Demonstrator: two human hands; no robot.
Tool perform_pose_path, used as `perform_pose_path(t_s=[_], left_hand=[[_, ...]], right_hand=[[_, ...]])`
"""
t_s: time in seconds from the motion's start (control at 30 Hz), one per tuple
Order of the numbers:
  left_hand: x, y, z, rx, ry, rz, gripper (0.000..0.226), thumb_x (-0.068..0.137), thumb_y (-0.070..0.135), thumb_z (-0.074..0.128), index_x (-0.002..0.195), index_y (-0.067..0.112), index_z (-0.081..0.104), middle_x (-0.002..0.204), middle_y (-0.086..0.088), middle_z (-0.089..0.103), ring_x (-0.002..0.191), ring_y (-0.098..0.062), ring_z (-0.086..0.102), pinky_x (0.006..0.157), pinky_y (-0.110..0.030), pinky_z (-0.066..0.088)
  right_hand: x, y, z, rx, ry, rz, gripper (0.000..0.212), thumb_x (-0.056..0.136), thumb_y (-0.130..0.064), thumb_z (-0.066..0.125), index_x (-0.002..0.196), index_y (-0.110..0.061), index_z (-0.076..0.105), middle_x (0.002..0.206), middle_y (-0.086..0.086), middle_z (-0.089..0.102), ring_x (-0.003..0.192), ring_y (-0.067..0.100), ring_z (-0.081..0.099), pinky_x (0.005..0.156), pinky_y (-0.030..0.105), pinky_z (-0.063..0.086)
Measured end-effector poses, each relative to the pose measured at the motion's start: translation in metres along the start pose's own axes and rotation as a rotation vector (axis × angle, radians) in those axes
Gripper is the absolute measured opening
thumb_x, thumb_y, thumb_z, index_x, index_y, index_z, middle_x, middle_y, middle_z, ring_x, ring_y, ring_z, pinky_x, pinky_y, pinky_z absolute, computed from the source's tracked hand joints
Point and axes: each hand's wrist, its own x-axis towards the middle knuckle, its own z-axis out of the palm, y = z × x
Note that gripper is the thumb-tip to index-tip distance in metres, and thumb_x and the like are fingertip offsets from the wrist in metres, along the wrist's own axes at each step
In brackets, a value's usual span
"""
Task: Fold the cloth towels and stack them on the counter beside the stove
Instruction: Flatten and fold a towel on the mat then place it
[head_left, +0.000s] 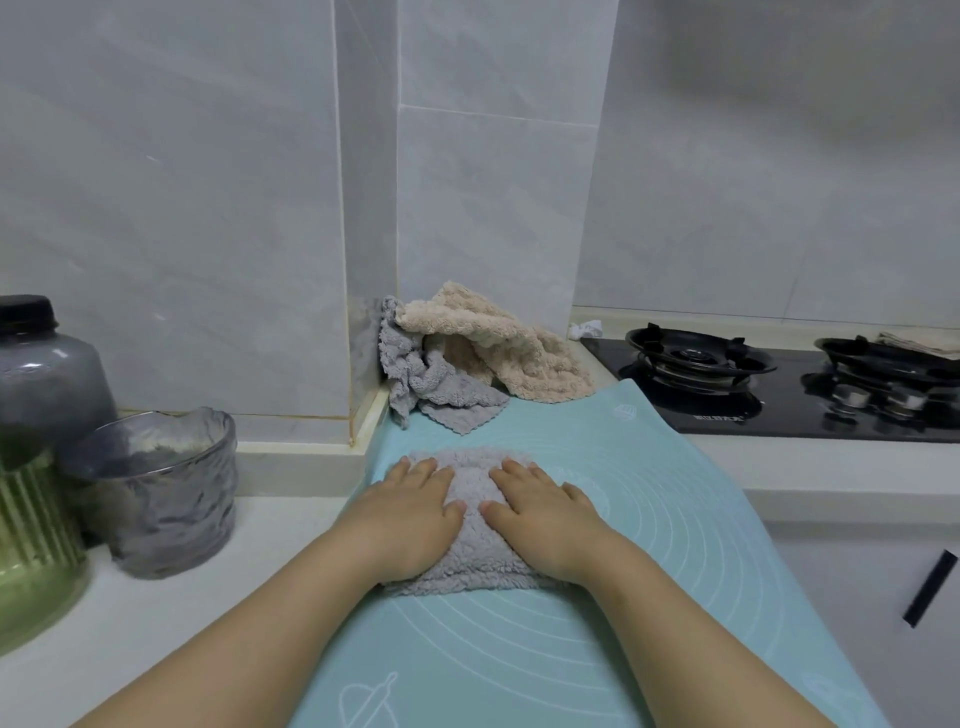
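A folded grey towel (474, 525) lies on the light blue mat (649, 519) on the counter. My left hand (408, 512) presses flat on its left side, fingers straight. My right hand (537, 514) presses flat on its right side in the same way. Behind it, in the wall corner, a crumpled grey towel (426, 387) and a crumpled beige towel (498, 348) lie heaped together, partly on the mat's far end.
A black gas stove (779, 384) with two burners sits at the right, with a beige cloth (919, 340) at its far edge. At the left stand a smoky glass cup (156, 493), a dark-lidded jar (41, 374) and a green ribbed glass (31, 545).
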Motion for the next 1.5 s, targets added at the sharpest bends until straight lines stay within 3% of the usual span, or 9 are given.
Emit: perform_pose_path(t_s=[0.17,0.4,0.57,0.7,0.83,1.0,1.17,1.37,1.5], left_hand=[[-0.001,0.002,-0.002,-0.003,0.033,-0.013,0.055,0.100,0.042,0.019,0.150,0.022,0.007,0.159,-0.002,-0.001,0.146,-0.023,-0.001,0.119,-0.036,0.007],[-0.014,0.000,-0.018,-0.036,0.124,-0.196,0.069,0.086,0.065,0.041,0.140,0.023,0.029,0.135,-0.013,0.037,0.124,-0.031,0.042,0.095,-0.036,0.039],[-0.014,-0.003,-0.022,-0.174,0.117,-0.196,0.079,0.080,0.063,0.054,0.138,0.017,0.026,0.133,-0.010,0.047,0.118,-0.028,0.049,0.087,-0.032,0.042],[-0.011,-0.009,-0.021,-0.382,0.148,-0.167,0.084,0.076,0.053,0.067,0.141,0.019,0.025,0.139,-0.004,0.045,0.122,-0.024,0.047,0.093,-0.029,0.040],[-0.002,-0.012,-0.016,-0.718,0.273,-0.085,0.073,0.077,0.032,0.074,0.137,0.029,0.033,0.137,0.002,0.046,0.117,-0.019,0.050,0.095,-0.029,0.041],[0.000,-0.012,-0.009,-1.202,0.225,-0.076,0.059,0.082,0.013,0.069,0.129,0.039,0.045,0.131,0.005,0.047,0.114,-0.022,0.055,0.097,-0.038,0.048],[-0.007,-0.006,-0.007,-1.240,0.187,-0.090,0.025,0.086,0.010,0.064,0.101,0.030,0.066,0.120,0.012,0.057,0.098,0.002,0.058,0.080,-0.013,0.049],[-0.011,0.016,-0.029,-1.233,0.015,-0.270,0.021,0.085,0.016,0.067,0.097,0.034,0.066,0.127,0.002,0.056,0.107,-0.017,0.059,0.099,-0.036,0.047],[-0.005,0.058,-0.058,-1.254,-0.101,-0.240,0.026,0.084,0.019,0.068,0.102,0.037,0.062,0.128,-0.004,0.053,0.111,-0.023,0.057,0.102,-0.041,0.044]], right_hand=[[0.000,0.003,0.002,0.134,0.115,0.003,0.055,0.097,-0.045,0.034,0.148,-0.029,0.022,0.158,-0.009,0.010,0.146,0.010,0.006,0.117,0.039,0.005],[-0.007,0.010,-0.010,0.024,0.262,0.293,0.073,0.084,-0.067,0.043,0.139,-0.020,0.034,0.139,0.008,0.044,0.129,0.030,0.034,0.100,0.039,0.029],[-0.002,0.010,-0.011,0.148,0.204,0.293,0.048,0.079,-0.067,0.050,0.081,-0.020,0.048,0.097,0.002,0.062,0.100,0.027,0.054,0.081,0.036,0.035],[-0.002,0.008,-0.012,0.289,0.210,0.202,0.037,0.081,-0.049,0.060,0.071,-0.019,0.042,0.072,-0.004,0.049,0.083,0.024,0.054,0.070,0.032,0.035],[-0.001,0.005,-0.013,0.599,0.292,0.118,0.022,0.084,-0.031,0.061,0.088,-0.013,0.049,0.088,0.004,0.057,0.083,0.023,0.054,0.065,0.032,0.038],[0.001,0.010,-0.009,0.936,0.295,0.128,0.021,0.085,-0.030,0.062,0.096,-0.020,0.047,0.100,0.007,0.063,0.092,0.026,0.062,0.081,0.040,0.050],[-0.007,0.010,-0.001,1.073,0.317,0.147,0.037,0.084,-0.028,0.064,0.112,-0.041,0.043,0.108,-0.003,0.065,0.094,0.019,0.065,0.088,0.045,0.052],[-0.037,0.012,-0.024,1.192,0.224,0.220,0.060,0.093,-0.019,0.053,0.130,-0.058,0.026,0.138,-0.002,0.048,0.121,0.021,0.053,0.102,0.045,0.045],[-0.060,0.040,-0.069,1.322,0.214,0.327,0.047,0.096,-0.012,0.047,0.122,-0.050,0.042,0.133,0.000,0.053,0.118,0.021,0.055,0.101,0.042,0.047]])
